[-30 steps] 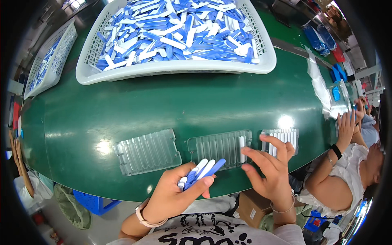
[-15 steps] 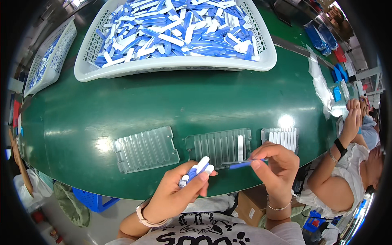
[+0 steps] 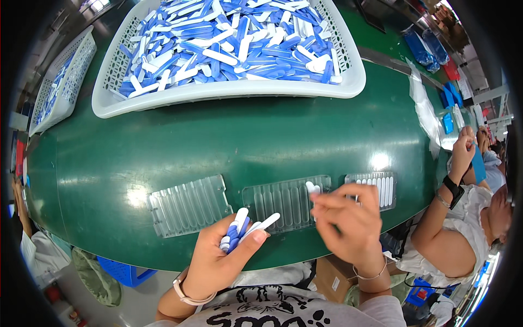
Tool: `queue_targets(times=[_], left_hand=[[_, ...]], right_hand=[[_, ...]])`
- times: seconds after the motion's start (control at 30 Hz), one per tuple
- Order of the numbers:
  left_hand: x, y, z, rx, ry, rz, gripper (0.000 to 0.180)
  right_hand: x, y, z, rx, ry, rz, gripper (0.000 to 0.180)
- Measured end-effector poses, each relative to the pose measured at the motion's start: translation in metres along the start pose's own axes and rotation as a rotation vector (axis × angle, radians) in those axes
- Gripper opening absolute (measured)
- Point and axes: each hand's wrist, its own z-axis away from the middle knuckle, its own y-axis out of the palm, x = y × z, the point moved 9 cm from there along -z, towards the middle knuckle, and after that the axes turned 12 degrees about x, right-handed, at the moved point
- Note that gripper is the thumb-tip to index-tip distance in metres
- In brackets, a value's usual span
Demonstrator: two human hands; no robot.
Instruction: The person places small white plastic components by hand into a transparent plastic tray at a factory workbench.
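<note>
In my left hand (image 3: 218,245) is a bunch of short, round-ended nail files (image 3: 234,234), white on one face and blue on the other; one white file sticks out to the right past the thumb. Somewhat blurred, my right hand (image 3: 348,218) is over the right part of the middle clear grooved tray (image 3: 280,204). Its fingertips pinch a white nail file (image 3: 312,187) at the tray's slots. Beside it, a right-hand tray (image 3: 385,191) has several white files lying in its grooves. The left tray (image 3: 189,206) has bare grooves.
A large white perforated basket (image 3: 229,91) heaped with blue and white nail files stands at the back of the green table (image 3: 207,136). Another basket (image 3: 65,98) is at far left. On the right sits a co-worker (image 3: 444,229) near a plastic sheet (image 3: 422,106).
My right hand has moved left to the middle tray; the file in it now shows white instead of blue. My left hand has shifted left, and one file now juts out to the right.
</note>
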Motion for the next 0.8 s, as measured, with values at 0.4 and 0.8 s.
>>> queue_targets(times=[0.4, 0.8], left_hand=[[-0.002, 0.010, -0.002, 0.052, -0.014, -0.004, 0.021], [-0.011, 0.014, 0.004, 0.021, 0.091, -0.147, 0.017]], right_hand=[[-0.019, 0.020, 0.017, 0.179, 0.006, -0.046, 0.020], [-0.008, 0.013, 0.020, 0.151, 0.037, 0.324, 0.039]])
